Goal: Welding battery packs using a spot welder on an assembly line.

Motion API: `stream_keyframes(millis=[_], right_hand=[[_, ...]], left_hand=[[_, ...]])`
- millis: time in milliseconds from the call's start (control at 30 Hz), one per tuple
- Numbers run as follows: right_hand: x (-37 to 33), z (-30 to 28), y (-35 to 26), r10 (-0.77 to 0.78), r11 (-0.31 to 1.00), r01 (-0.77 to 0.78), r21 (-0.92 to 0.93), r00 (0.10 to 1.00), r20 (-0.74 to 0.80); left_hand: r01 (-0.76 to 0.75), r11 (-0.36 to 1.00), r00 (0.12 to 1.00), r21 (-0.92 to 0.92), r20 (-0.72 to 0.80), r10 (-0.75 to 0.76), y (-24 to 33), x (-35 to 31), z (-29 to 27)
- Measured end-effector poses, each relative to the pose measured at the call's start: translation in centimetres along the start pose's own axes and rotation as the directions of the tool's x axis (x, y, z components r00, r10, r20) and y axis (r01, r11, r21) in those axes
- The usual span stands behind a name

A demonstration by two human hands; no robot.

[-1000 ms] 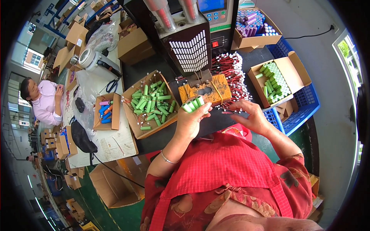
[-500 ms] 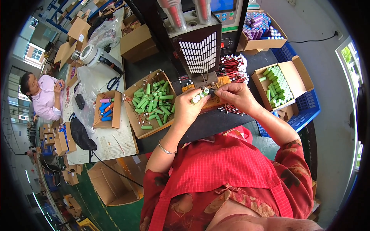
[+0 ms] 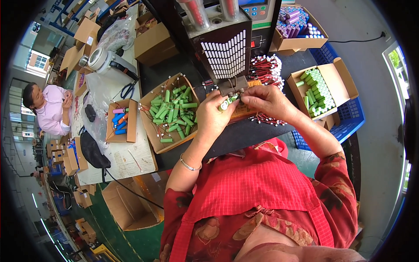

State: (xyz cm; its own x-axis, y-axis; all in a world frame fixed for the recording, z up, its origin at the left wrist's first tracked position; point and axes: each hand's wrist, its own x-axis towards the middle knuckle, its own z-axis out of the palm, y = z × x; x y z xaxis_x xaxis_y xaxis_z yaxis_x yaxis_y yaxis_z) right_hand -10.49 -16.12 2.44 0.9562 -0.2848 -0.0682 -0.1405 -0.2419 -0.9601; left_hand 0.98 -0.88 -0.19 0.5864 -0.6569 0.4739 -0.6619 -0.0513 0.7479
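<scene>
My left hand (image 3: 211,117) is closed around a few green battery cells (image 3: 225,105), their pale ends showing between the fingers. The cells are right under the electrode end of a black spot welder (image 3: 224,56); whether they touch it is hard to see. My right hand (image 3: 269,103) meets them from the other side, thumb and fingertips pinched together at the cell ends. What it pinches is too small and covered to name. Behind my right hand lies a bundle of red and black leads with white connectors (image 3: 267,70).
Left of the hands stands a carton (image 3: 168,149) of green cells with leads. To the right, another carton (image 3: 344,83) of green cells rests on a blue basket (image 3: 351,115). A carton of purple and blue cells (image 3: 301,43) stands behind. A co-worker (image 3: 51,109) sits far left.
Both hands have moved slightly, bringing the cells closer in under the welder's electrode end. The left hand has turned the cells a little. The whole view has shifted slightly.
</scene>
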Motion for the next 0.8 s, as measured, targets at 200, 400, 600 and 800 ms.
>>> stream_keyframes(millis=[200,400,600,800], right_hand=[[-1.3,-2.4,-1.4,-0.074,0.992,0.1,-0.082,0.961,0.267],[-2.2,-0.7,0.0,-0.288,0.957,0.287,0.029,0.943,0.165],[-1.1,0.8,0.1,-0.168,0.98,0.159,-0.117,0.983,-0.068],[-0.3,0.7,0.3,-0.094,0.988,0.084,-0.13,0.993,-0.07]], left_hand=[[0.537,0.743,0.842,-0.4,0.313,-0.44,1.5,-1.0,-2.0],[0.651,0.471,0.753,-0.596,0.429,-0.498,1.0,-0.8,-2.7],[0.398,0.895,0.911,-0.202,0.206,-0.358,0.5,-1.0,-0.6],[0.307,0.94,0.95,-0.147,0.115,-0.292,0.4,-0.7,0.3]])
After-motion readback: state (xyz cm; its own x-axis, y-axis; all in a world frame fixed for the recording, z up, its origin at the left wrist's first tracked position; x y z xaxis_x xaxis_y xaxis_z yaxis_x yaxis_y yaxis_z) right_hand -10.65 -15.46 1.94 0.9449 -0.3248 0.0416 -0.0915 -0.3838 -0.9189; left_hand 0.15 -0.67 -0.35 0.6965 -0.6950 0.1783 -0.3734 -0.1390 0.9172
